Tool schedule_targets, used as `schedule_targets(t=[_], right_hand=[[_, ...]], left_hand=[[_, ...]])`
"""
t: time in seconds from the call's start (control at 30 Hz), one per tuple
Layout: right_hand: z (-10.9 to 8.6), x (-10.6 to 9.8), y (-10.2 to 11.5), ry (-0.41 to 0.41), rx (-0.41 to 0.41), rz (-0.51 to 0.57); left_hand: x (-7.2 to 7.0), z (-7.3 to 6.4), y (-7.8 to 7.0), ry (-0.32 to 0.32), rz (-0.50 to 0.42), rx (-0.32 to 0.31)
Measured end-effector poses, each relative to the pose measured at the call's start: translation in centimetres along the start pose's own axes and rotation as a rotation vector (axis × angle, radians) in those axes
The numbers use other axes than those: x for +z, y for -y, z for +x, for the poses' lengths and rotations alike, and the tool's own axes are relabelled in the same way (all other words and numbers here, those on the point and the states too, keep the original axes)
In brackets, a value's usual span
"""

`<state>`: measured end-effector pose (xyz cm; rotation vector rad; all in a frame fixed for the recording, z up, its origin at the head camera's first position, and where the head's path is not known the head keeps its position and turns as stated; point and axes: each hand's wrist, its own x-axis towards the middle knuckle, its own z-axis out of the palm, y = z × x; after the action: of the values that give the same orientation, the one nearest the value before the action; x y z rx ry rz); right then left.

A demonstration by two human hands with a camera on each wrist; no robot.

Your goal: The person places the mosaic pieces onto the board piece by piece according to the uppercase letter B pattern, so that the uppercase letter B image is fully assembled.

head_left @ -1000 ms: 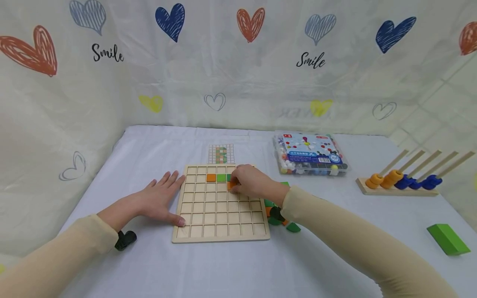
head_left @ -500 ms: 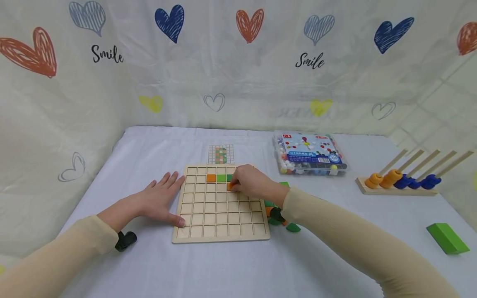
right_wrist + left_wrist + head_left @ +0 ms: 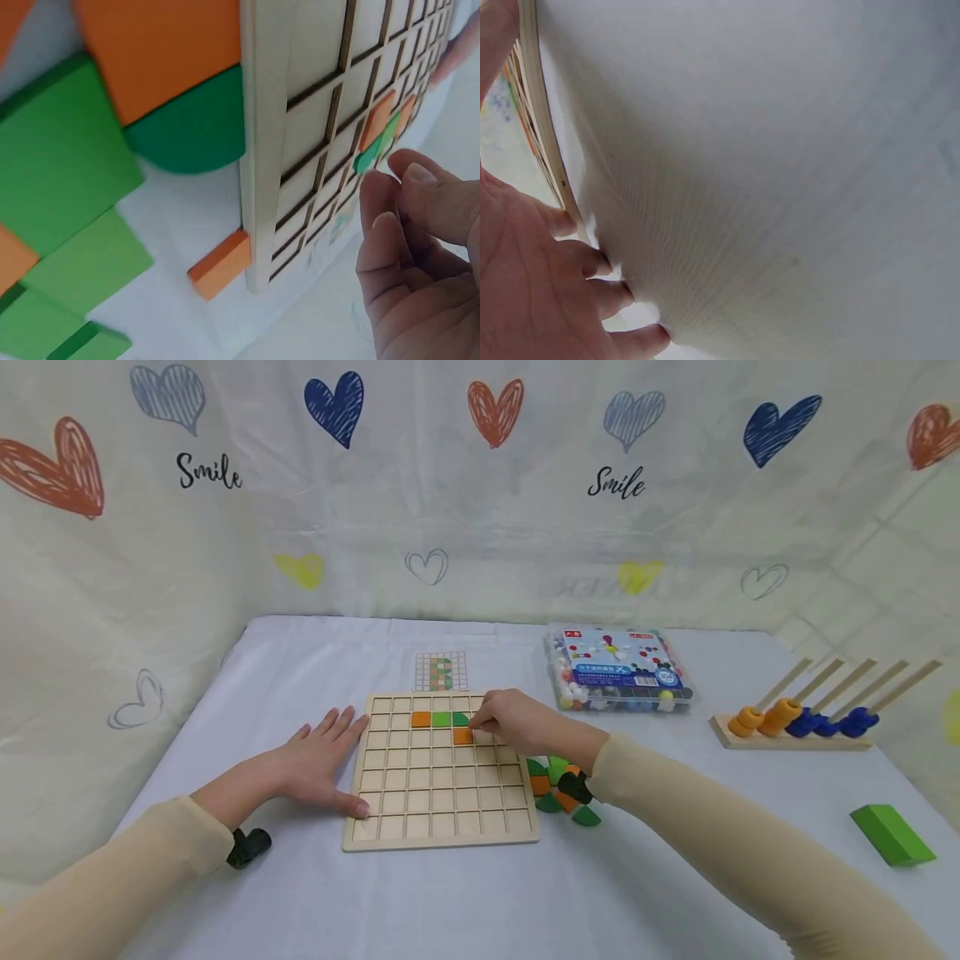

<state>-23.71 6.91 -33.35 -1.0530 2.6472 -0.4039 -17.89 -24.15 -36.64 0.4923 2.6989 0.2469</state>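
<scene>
A wooden grid board [image 3: 438,822] lies on the table. In its second row sit an orange square tile [image 3: 422,719], a light green tile [image 3: 441,719] and a dark green tile [image 3: 460,719] with a rounded corner. Another orange tile [image 3: 462,736] occupies the cell below the dark green one. My right hand [image 3: 420,247] hovers just right of these tiles, fingers loosely curled and thumb near the index finger, with nothing between them. Along the board's left edge my left hand [image 3: 315,766] is spread out, its thumb resting on the board's rim.
Loose green and orange tiles [image 3: 540,786] lie right of the board, partly behind my right wrist. A pattern card [image 3: 440,671] lies beyond the board. Farther right are a clear box of beads [image 3: 621,668], a peg stand [image 3: 795,735] and a green block [image 3: 892,835].
My right hand has let go of the lower orange tile and drawn slightly right, leaving it in its cell. My left hand stays in place on the board's edge.
</scene>
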Motion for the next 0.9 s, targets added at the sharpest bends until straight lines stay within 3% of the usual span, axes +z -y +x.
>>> schedule_targets(t=[0.33, 0.57, 0.9], right_hand=[[-4.3, -1.5, -2.8, -0.017, 0.060, 0.097], [-7.0, -1.7, -5.0, -0.017, 0.154, 0.137], [-9.2, -0.9, -6.9, -0.027, 0.186, 0.122]], left_hand=[[-0.1, -0.1, -0.1, -0.003, 0.004, 0.002], [0.0, -0.1, -0.1, -0.007, 0.004, 0.009], [0.0, -0.2, 0.0, -0.007, -0.005, 0.017]])
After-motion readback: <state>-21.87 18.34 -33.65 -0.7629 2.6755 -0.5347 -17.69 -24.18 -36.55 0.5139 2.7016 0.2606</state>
